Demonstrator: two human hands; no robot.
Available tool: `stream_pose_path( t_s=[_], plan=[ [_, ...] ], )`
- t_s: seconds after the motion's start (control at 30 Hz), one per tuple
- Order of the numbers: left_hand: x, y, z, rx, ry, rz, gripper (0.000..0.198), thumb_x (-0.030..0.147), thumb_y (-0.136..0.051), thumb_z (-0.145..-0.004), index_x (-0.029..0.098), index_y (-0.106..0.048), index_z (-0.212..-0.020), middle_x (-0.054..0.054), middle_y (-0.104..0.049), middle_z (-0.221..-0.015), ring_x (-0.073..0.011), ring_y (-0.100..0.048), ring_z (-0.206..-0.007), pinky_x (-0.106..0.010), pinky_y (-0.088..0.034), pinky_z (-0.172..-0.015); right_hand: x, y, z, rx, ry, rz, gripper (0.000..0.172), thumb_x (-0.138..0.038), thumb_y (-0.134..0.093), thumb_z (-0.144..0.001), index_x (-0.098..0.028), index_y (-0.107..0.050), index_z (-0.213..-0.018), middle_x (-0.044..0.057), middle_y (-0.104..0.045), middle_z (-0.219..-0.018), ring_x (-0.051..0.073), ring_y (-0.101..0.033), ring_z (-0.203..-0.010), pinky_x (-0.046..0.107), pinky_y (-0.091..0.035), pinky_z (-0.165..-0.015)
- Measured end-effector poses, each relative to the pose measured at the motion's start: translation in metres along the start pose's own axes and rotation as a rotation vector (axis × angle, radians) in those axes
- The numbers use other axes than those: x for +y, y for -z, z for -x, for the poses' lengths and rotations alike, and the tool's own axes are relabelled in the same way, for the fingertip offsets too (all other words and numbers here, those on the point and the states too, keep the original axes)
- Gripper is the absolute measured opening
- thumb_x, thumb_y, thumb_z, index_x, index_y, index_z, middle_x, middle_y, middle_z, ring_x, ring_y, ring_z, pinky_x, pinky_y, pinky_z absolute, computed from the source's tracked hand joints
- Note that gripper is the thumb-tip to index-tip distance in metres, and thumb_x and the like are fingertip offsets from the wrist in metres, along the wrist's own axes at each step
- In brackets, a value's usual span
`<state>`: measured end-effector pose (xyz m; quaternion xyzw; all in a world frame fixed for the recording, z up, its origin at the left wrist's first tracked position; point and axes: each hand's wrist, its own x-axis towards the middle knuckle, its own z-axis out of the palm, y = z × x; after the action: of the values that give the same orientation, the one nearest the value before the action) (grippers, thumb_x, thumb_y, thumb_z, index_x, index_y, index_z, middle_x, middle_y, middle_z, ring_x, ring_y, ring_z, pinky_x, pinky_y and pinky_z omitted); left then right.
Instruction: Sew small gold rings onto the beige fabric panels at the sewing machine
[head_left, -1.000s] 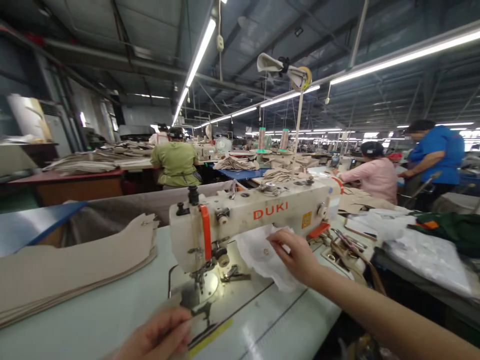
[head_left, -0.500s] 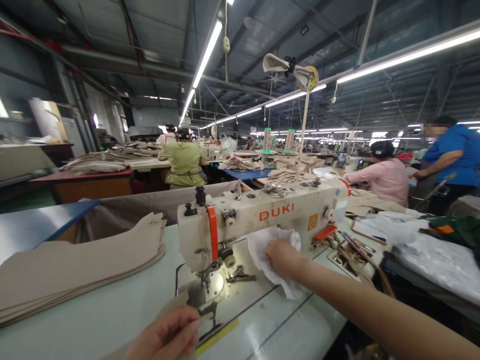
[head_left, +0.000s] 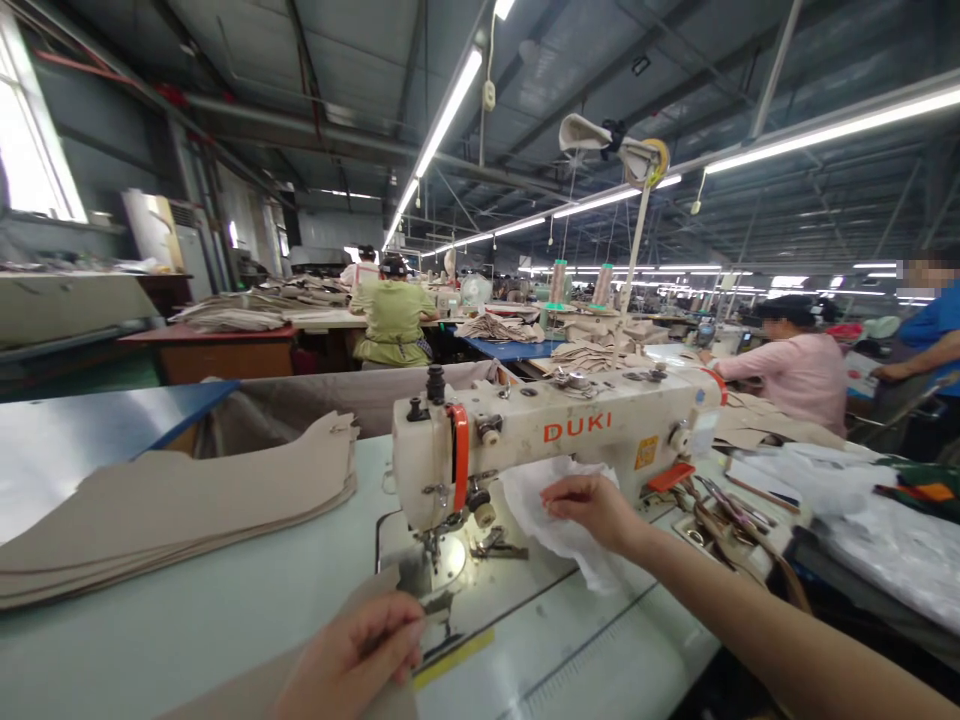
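My left hand (head_left: 364, 645) is closed on a beige fabric piece (head_left: 232, 690) at the front edge of the sewing machine's bed. Part of that piece is hidden under the hand. Just beyond it are the machine's needle and presser foot (head_left: 433, 548). My right hand (head_left: 592, 508) is over a crumpled white cloth (head_left: 574, 555) lying under the arm of the sewing machine (head_left: 517, 430). Its thumb and fingers are pinched together; whatever is between them is too small to make out. A small metal tool (head_left: 496, 545) rests on the bed between needle and cloth.
A stack of beige cut panels (head_left: 195, 500) lies on the table at left. Scissors and straps (head_left: 720, 520) are at the machine's right end, with clear plastic bags (head_left: 862, 510) beyond. Thread cones (head_left: 558, 284) stand behind. Co-workers sit ahead (head_left: 394, 315) and at right (head_left: 802, 355).
My right hand has shifted on the white cloth, its fingers now showing in a pinch. The left hand keeps its hold on the fabric. The whole view has swung left.
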<state>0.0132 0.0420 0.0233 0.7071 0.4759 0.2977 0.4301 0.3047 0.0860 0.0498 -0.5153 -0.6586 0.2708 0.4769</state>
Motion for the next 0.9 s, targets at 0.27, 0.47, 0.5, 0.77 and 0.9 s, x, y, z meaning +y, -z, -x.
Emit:
stream_pose_path(
  t_s=[0.27, 0.47, 0.5, 0.77, 0.9],
  plan=[
    [0.002, -0.009, 0.012, 0.101, -0.048, -0.003, 0.019, 0.032, -0.049, -0.077, 0.019, -0.061, -0.072, 0.000, -0.062, -0.062, -0.0155, -0.057, -0.060, -0.024, -0.043, -0.060, -0.029, -0.020, 0.035, -0.202, -0.086, -0.355, 0.034, -0.046, -0.076, -0.062, -0.020, -0.073, -0.083, 0.005, -0.071, -0.078, 0.019, -0.065, -0.069, 0.032, -0.053, -0.067],
    [0.011, -0.018, 0.023, 0.194, -0.096, -0.042, 0.015, 0.031, -0.052, -0.079, 0.020, -0.059, -0.072, 0.001, -0.062, -0.061, -0.0143, -0.057, -0.060, -0.022, -0.042, -0.060, -0.028, -0.082, 0.053, -0.257, -0.155, -0.465, 0.033, -0.048, -0.076, -0.061, -0.020, -0.072, -0.079, 0.004, -0.070, -0.075, 0.020, -0.065, -0.070, 0.033, -0.053, -0.069],
    [0.009, -0.018, 0.023, 0.199, -0.095, -0.043, 0.015, 0.031, -0.052, -0.079, 0.020, -0.058, -0.071, 0.002, -0.061, -0.059, -0.0140, -0.056, -0.058, -0.022, -0.041, -0.059, -0.027, -0.092, 0.054, -0.266, -0.170, -0.476, 0.035, -0.049, -0.076, -0.059, -0.020, -0.072, -0.078, 0.004, -0.069, -0.072, 0.020, -0.065, -0.068, 0.032, -0.053, -0.067],
    [0.000, -0.020, 0.015, 0.244, -0.013, 0.044, 0.017, 0.033, -0.047, -0.079, 0.021, -0.048, -0.067, 0.005, -0.050, -0.049, -0.0129, -0.047, -0.046, -0.023, -0.035, -0.049, -0.023, -0.125, 0.058, -0.236, -0.165, -0.503, 0.036, -0.051, -0.072, -0.065, -0.019, -0.072, -0.083, 0.005, -0.070, -0.072, 0.021, -0.065, -0.069, 0.032, -0.051, -0.067],
    [0.001, -0.019, 0.014, 0.272, 0.018, 0.009, 0.017, 0.034, -0.048, -0.077, 0.022, -0.047, -0.066, 0.006, -0.047, -0.048, -0.0137, -0.048, -0.046, -0.023, -0.035, -0.048, -0.027, -0.123, 0.058, -0.173, -0.067, -0.418, 0.024, -0.041, -0.069, -0.070, -0.020, -0.073, -0.080, 0.005, -0.070, -0.075, 0.019, -0.064, -0.069, 0.028, -0.049, -0.065]
  ],
)
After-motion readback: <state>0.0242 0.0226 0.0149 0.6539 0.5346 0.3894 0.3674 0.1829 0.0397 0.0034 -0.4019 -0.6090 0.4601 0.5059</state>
